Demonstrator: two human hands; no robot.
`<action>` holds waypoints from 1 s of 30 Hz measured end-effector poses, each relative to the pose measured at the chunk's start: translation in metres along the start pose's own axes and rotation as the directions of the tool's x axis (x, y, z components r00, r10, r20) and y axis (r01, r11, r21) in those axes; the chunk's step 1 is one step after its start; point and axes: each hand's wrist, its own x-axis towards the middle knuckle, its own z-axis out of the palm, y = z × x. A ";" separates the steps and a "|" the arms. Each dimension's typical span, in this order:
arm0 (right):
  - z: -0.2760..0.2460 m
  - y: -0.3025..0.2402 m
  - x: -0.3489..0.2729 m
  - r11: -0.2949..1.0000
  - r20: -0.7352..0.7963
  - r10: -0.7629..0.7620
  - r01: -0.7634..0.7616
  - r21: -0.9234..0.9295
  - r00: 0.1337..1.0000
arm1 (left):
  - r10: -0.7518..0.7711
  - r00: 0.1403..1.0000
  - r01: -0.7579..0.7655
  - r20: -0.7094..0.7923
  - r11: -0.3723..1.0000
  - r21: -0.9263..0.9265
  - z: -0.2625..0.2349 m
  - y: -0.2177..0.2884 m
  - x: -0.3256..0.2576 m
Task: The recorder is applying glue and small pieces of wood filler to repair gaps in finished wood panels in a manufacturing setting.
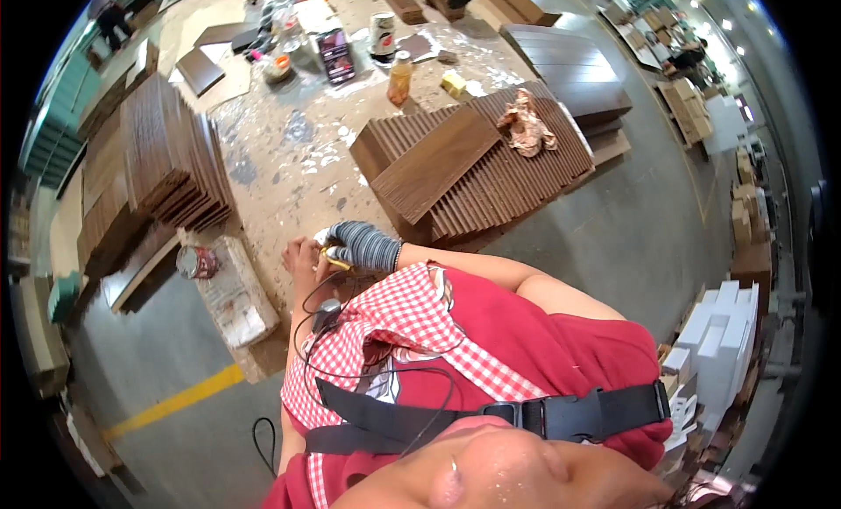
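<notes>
Yellow small object point(336, 262), too small to identify, sits pinched between the two hands at the near edge of the paint-spattered surface point(289, 159), close against the person's chest. The right hand point(361, 244), in a grey striped glove, closes on it from above; the bare left hand point(302, 257) touches it from the other side, fingers curled. Just beyond lies a fanned stack of dark wood slats point(473, 163) with a crumpled rag point(526, 123) on top. A tin can point(197, 262) stands to the left, and an orange bottle point(399, 77) farther off.
</notes>
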 end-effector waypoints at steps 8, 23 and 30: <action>-0.008 0.015 0.001 0.994 -0.032 0.062 -0.064 -0.091 0.998 | 0.072 0.995 -0.071 -0.065 0.997 0.017 -0.009 0.011 0.000; 0.021 0.031 0.010 0.994 -0.129 -0.061 0.071 0.078 0.990 | 0.111 0.975 -0.097 -0.191 0.992 0.079 -0.014 0.012 -0.008; 0.016 0.015 0.005 1.000 -0.083 0.011 -0.011 -0.005 0.997 | 0.089 0.996 -0.088 -0.012 0.994 0.060 -0.030 0.025 -0.005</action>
